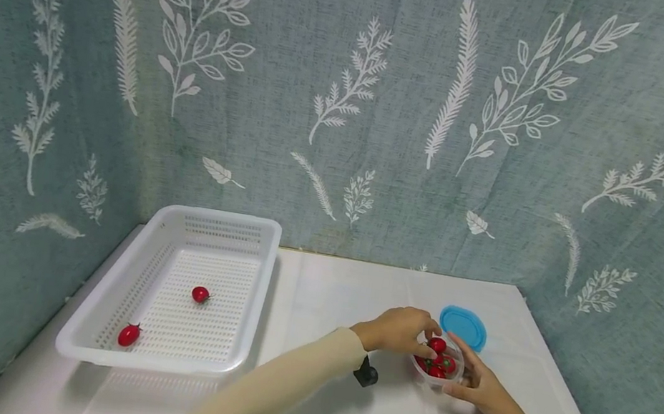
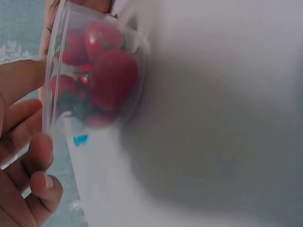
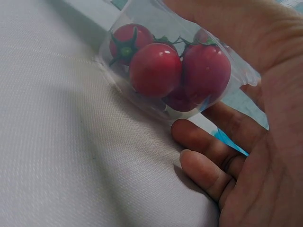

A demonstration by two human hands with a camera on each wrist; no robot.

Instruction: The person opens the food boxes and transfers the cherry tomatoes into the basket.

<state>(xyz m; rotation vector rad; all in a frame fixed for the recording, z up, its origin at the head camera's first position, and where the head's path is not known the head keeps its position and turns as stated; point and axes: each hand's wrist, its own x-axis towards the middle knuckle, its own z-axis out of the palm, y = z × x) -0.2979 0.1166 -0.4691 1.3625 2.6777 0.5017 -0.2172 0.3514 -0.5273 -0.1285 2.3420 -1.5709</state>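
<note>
A clear plastic tub (image 1: 435, 380) holding several cherry tomatoes (image 3: 155, 70) with green stems stands on the white table. My right hand (image 1: 488, 391) grips its side, thumb near the front and fingers around the back. From the left, my left hand (image 1: 400, 330) reaches over the tub's mouth, its thumb and a finger pinching a cherry tomato (image 1: 437, 344) at the top. In the left wrist view, other fingers (image 2: 41, 151) of that hand hang loosely curled beside the tub's rim. The pinched tomato's contact is hidden there. The right wrist view shows tomatoes through the tub wall.
A white perforated basket (image 1: 255, 296) stands at the left of the table, with one cherry tomato (image 1: 200, 295) mid-floor and another (image 1: 129, 335) in its near left corner. Just behind the tub lies a round blue lid (image 1: 465, 324). Patterned curtain (image 1: 299, 86) surrounds the table.
</note>
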